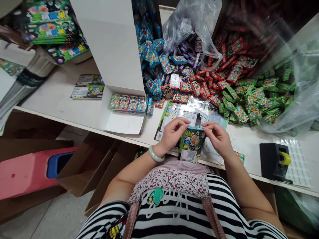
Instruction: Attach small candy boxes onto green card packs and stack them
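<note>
Near the table's front edge, my left hand [174,132] and my right hand [217,136] pinch the two ends of the blue top edge of a dark printed candy pouch [193,142]. The pouch hangs toward my apron, with bright lettering and a white label on its front. Beneath and behind my hands lie more flat printed pouches [166,119]. To the left, an open white box [122,122] with its tall lid raised holds a row of small candy boxes [128,102]. A small blue box [150,106] stands against its right side.
Heaps of small blue boxes [152,54], red boxes [234,71] and green boxes [254,99] cover the back, with clear plastic bags [191,20] among them. A black tape dispenser [270,162] sits at right. Below left are cardboard boxes [79,166] and a pink stool [27,169].
</note>
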The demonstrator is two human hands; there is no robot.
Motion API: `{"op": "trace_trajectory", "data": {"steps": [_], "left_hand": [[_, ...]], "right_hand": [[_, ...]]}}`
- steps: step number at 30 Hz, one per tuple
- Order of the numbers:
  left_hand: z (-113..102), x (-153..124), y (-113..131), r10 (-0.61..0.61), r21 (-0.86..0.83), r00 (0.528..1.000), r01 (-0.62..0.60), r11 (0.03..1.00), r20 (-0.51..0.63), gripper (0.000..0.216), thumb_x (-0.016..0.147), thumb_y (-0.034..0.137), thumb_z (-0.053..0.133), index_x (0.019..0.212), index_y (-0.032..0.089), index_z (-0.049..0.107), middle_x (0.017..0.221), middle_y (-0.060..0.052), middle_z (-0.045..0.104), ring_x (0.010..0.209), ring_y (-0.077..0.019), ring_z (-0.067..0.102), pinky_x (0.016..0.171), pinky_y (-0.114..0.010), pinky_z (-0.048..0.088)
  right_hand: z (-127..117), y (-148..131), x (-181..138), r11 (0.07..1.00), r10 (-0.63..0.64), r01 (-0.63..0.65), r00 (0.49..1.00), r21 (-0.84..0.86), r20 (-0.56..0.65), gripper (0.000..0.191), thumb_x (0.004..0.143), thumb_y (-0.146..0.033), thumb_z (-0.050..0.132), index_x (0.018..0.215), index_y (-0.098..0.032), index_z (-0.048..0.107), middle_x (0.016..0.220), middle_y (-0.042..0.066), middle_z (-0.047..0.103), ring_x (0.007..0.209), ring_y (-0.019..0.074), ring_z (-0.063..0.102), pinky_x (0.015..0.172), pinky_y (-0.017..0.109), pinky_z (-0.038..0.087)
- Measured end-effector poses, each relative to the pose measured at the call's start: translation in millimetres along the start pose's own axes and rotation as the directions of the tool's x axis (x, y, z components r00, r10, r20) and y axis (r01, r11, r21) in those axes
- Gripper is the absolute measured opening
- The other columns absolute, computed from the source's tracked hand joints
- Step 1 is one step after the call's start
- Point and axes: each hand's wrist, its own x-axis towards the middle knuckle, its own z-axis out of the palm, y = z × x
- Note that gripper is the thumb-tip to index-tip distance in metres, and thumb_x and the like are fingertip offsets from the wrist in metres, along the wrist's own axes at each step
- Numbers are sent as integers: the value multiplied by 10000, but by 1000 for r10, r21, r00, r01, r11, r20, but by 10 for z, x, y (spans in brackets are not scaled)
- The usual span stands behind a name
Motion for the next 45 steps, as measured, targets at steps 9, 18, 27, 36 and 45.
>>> {"op": "trace_trajectory", "data": {"steps": [9,18,27,36,45], "left_hand": [[-60,39,89,71,17,996,-72,997,54,180,852,359,746,849,184,704,885,-45,701,857,-144,668,749,-287,562],[-46,188,262,-17,-2,997,17,1000,77,124,849,235,707,766,165,648,748,-6,651,703,-105,593,650,-243,494],[-161,169,266,28,-34,968,-20,999,250,157,897,310,679,811,184,641,843,-35,673,794,-123,631,703,-268,511],[-162,134,248,124,-149,935,-78,986,332,130,933,291,636,853,189,629,881,-42,678,827,-124,652,744,-269,530],[-187,148,240,103,-91,932,-76,993,348,162,931,321,648,852,182,623,868,-46,681,820,-126,653,748,-272,541]], "right_hand": [[1,-132,45,997,-78,76,995,25,59,154,835,-390,719,847,-245,669,972,56,702,888,192,666,674,320,565],[18,-253,193,987,80,-101,984,126,159,259,842,-455,706,785,-220,614,773,6,644,639,133,578,552,273,476],[-91,-396,225,997,38,-55,965,57,260,208,873,-392,677,770,-218,627,777,23,654,691,146,601,569,266,475],[-180,-440,166,992,-119,129,936,-8,332,129,894,-314,667,806,-221,650,867,44,694,801,156,648,598,253,506],[-126,-482,165,983,-126,157,953,-94,274,126,913,-266,639,798,-215,643,768,16,679,693,135,628,568,245,489]]}}
